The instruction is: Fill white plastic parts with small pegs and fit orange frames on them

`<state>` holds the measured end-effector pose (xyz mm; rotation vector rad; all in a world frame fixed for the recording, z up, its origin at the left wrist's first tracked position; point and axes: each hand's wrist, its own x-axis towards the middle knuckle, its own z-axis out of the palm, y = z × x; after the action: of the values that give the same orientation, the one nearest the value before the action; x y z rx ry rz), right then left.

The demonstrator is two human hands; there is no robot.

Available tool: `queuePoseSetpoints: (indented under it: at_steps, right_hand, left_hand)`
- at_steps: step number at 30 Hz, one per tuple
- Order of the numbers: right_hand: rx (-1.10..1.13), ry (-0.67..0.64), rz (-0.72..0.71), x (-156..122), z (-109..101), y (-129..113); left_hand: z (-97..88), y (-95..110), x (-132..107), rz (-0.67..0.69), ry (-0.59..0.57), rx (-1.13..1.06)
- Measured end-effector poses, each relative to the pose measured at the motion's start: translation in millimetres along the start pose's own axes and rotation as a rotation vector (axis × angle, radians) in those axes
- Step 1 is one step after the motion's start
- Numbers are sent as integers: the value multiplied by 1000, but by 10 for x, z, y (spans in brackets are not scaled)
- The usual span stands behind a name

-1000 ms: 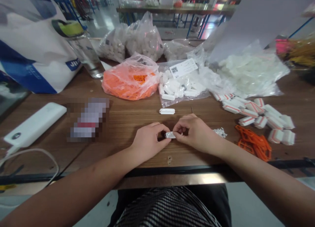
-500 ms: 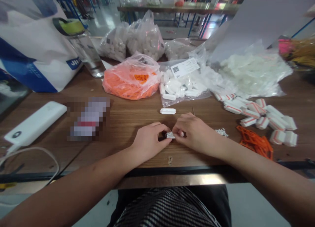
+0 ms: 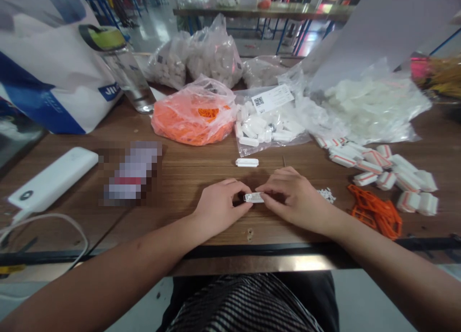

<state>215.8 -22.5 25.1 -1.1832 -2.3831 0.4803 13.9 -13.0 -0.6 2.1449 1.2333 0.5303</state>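
A small white plastic piece [image 3: 253,197] is pinched between both hands just above the wooden table [image 3: 187,173], near its front edge. My left hand [image 3: 219,207] grips its left end with curled fingers. My right hand [image 3: 295,197] closes on its right end from the other side. A second white piece [image 3: 247,162] lies loose on the table just beyond my hands. Tiny white bits [image 3: 326,194] lie right of my right hand.
An orange-filled bag [image 3: 192,115], a clear bag of white pieces [image 3: 270,125] and bigger bags stand behind. Finished white-and-orange pieces [image 3: 382,171] and orange strips [image 3: 376,212] lie right. A white power bank [image 3: 54,178], cable, bottle [image 3: 122,70] and shopping bag are left.
My right hand's fingers have shifted along the small white piece and spread slightly; the piece now lies more level between both hands. The left hand has stayed put.
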Motion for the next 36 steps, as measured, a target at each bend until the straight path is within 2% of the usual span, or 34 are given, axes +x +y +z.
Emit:
queuePoseSetpoints:
  at_steps: [4,10,12,15,18,21,24,28,34,36]
  right_hand:
    - [-77,-9,-44,-8,2,-23]
    - [-324,-11,-125,-2,98,-137]
    - [-326,-11,-115,-26,98,-147]
    - [-201,58,-25,-107,-7,-39]
    - [-108,142,207,-233,-210,211]
    - [-75,-8,380,-348,-398,462]
    - [-71,-123,480,-407,-481,583]
    - [-126,-174,526,-426,-444,574]
    - [-276,-122,501,-415,-329,510]
    - [-303,-128,446,-414,-312,530]
  left_hand:
    - [-4,7,1,-12,-4,2]
    - [-4,2,7,-10,-3,3]
    - [-5,-3,7,-9,-1,3]
    - [-7,-12,5,-5,-2,12]
    - [-14,-15,8,-14,-12,23]
    - [-26,-7,14,-24,-17,26]
    - [-36,1,19,-22,-19,29]
    - [-35,-2,20,-11,-18,26]
    - [-26,-9,15,-11,-22,29]
    - [-29,-9,14,-14,-23,28]
